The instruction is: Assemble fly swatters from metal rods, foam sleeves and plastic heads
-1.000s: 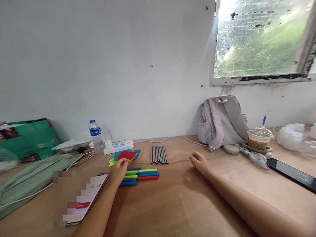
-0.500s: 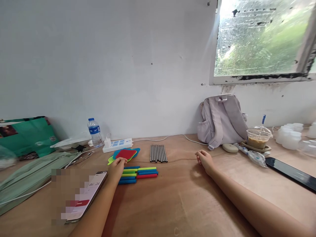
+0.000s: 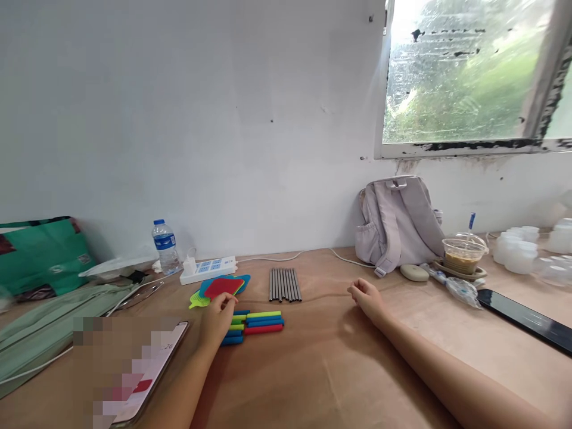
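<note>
Left hand (image 3: 218, 320): fingers bent at the near side of the red flat piece (image 3: 224, 287); we can't tell whether they're pinching it. Right hand (image 3: 367, 298): fingers loosely closed, nothing visible in them, well apart from the parts.

Red piece tops a pile with blue and yellow-green ones (image 3: 199, 300), toward the back edge of the surface (image 3: 313, 381). We see coloured tubes (image 3: 264, 322) just nearer the front edge, two groups, blue, yellow-green and red; left hand hides some ends. Metal rods (image 3: 285, 285) lie side by side between the hands, ends toward the back edge.

Farther out, along the back edge: bottle (image 3: 165, 247), power strip (image 3: 208, 270) just behind the pile, backpack (image 3: 397, 223) against the wall. Phone (image 3: 156, 369) left of our left arm, screen lit. Toward the right edge: drink cup (image 3: 462, 255), black slab (image 3: 527, 320), white tubs (image 3: 513, 250).
</note>
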A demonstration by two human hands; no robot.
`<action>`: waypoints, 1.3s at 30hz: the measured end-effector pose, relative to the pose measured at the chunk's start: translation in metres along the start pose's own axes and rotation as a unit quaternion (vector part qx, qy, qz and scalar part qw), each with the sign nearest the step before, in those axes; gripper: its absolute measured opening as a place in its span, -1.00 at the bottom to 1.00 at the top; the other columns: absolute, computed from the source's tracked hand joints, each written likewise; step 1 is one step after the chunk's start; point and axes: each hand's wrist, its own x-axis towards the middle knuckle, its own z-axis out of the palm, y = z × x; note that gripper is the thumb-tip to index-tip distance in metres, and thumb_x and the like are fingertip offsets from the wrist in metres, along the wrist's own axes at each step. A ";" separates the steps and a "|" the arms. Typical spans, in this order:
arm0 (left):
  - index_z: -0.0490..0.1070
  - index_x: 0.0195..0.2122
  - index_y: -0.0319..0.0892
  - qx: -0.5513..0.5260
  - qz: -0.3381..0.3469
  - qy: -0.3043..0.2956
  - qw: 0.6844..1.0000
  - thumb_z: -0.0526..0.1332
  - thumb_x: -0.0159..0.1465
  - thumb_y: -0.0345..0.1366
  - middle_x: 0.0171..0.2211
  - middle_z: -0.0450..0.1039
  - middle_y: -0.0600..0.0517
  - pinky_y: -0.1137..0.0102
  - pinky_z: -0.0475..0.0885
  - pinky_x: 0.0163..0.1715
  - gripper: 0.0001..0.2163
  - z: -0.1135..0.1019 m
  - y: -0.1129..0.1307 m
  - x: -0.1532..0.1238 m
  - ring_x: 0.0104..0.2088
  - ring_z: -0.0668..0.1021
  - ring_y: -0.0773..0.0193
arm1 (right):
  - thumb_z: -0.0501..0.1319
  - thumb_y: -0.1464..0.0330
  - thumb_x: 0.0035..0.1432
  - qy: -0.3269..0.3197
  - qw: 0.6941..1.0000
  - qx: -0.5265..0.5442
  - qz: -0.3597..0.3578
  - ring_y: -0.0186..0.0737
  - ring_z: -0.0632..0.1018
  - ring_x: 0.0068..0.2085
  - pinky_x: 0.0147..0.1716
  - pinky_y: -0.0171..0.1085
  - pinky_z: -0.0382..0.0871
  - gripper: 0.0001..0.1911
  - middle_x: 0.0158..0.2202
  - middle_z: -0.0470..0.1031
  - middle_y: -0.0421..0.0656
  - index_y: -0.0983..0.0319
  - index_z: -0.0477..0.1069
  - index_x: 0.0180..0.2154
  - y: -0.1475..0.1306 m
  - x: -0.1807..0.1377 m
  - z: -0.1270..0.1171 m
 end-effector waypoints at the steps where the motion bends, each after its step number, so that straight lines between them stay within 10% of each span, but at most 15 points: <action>1: 0.32 -0.55 -0.13 0.009 0.025 -0.003 1.000 -0.02 0.05 -0.27 -0.55 0.39 0.09 0.42 0.28 -0.46 -0.83 0.002 0.002 -0.001 -0.49 0.43 0.26 | 0.11 0.31 -0.18 -0.013 1.000 -0.014 -0.017 -0.37 0.21 -0.61 -0.59 -0.37 0.06 -0.86 -0.70 0.15 -0.33 0.20 0.16 -0.63 -0.002 -0.003 0.002; 9: 0.27 -0.57 -0.12 0.060 0.194 -0.061 0.977 -0.02 0.08 -0.36 -0.52 0.38 0.04 0.35 0.28 -0.35 -0.85 0.015 0.026 -0.020 -0.39 0.42 0.21 | 0.05 0.46 -0.11 -0.221 0.926 -0.250 -0.177 -0.31 0.36 -0.47 -0.45 -0.37 0.18 -0.91 -0.52 0.36 -0.24 0.18 0.20 -0.46 -0.028 -0.042 0.019; 20: 0.29 -0.55 -0.12 0.082 0.227 -0.093 0.966 -0.02 0.10 -0.40 -0.47 0.39 0.02 0.30 0.28 -0.30 -0.84 0.017 0.035 -0.028 -0.34 0.41 0.20 | 0.03 0.55 -0.08 -0.244 0.901 -0.300 -0.196 -0.17 0.41 -0.15 -0.19 -0.27 0.22 -0.52 -0.16 0.41 -0.06 0.24 0.14 -0.05 -0.026 -0.020 0.084; 39: 0.31 -0.55 -0.13 0.144 0.228 -0.056 0.961 0.00 0.07 -0.42 -0.49 0.37 0.05 0.32 0.25 -0.32 -0.85 0.004 0.030 -0.024 -0.37 0.42 0.20 | 0.03 0.52 -0.04 -0.291 0.889 -0.282 -0.212 -0.18 0.40 -0.15 -0.19 -0.28 0.20 -0.60 -0.17 0.40 -0.09 0.20 0.19 -0.09 -0.026 -0.061 0.028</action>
